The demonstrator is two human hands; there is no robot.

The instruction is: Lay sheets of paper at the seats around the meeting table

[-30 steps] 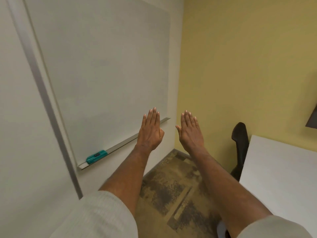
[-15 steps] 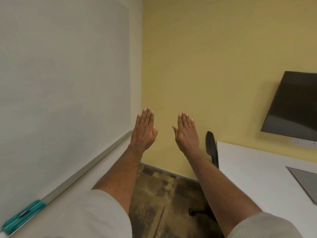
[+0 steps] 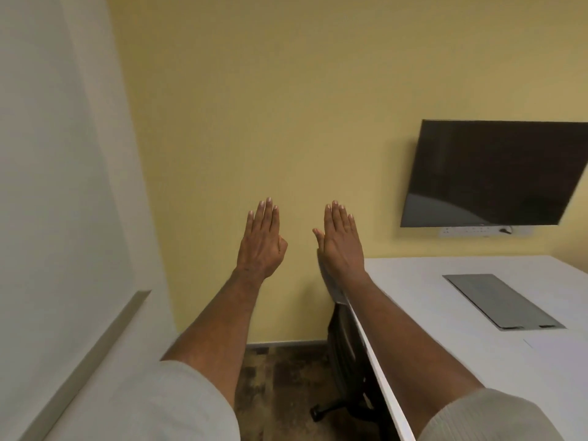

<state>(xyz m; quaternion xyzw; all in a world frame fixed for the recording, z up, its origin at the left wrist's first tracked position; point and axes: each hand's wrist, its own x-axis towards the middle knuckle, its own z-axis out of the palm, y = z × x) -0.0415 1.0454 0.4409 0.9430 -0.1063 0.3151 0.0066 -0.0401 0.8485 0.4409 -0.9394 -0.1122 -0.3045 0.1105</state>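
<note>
Both arms are stretched out in front of me. My left hand (image 3: 262, 240) is flat, fingers straight and side by side, and it holds nothing. My right hand (image 3: 341, 241) is flat too and empty, raised above the left edge of the white meeting table (image 3: 445, 316). A faint corner of a white sheet of paper (image 3: 560, 346) lies on the table at the right edge of the view. A black office chair (image 3: 346, 354) is tucked under the table's left side, mostly hidden by my right forearm.
A dark wall screen (image 3: 490, 173) hangs on the yellow wall above the table. A grey cable hatch (image 3: 499, 300) is set into the tabletop. The whiteboard's tray (image 3: 89, 351) runs along the left wall. Patterned carpet (image 3: 280, 393) lies between wall and table.
The view has swung right: the whiteboard and teal eraser slid out on the left, while the table, hatch and screen came in. Both hands stay raised and flat.
</note>
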